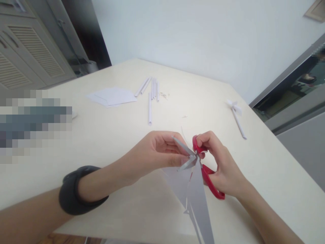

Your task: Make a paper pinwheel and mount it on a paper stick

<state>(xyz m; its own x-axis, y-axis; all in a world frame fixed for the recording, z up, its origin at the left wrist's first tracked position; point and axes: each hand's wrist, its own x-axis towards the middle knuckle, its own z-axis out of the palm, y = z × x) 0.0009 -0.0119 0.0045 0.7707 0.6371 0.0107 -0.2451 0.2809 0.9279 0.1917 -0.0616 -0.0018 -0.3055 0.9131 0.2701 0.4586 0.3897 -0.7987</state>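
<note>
1. Step in hand, as I read it: cutting paper w/ scissors, mid-snip. The paper sheet is held up over the counter, near its front edge, and hangs down toward the person.
2. Left hand: closed in a pinch on the top of the paper sheet, thumb and fingers pressed just left of the scissors.
3. Right hand: wrapped around the red scissors, fingers through the handle loops. Blades point left into the sheet and are open, top corner of the sheet between them.
4. Thin cut strips dangle from the sheet below the scissors, so part of it looks already slit.
5. Next move, my judgement: needs the left pinch kept tight so the sheet stays taut, fingers kept clear of the blades, and a steady close of the handles along the line.
6. Beyond the scissors, toward the far side of the counter: rolled paper sticks, w/ flat paper pieces left of them.
7. Right of the scissors, farther back: a finished paper pinwheel lies flat.
</note>
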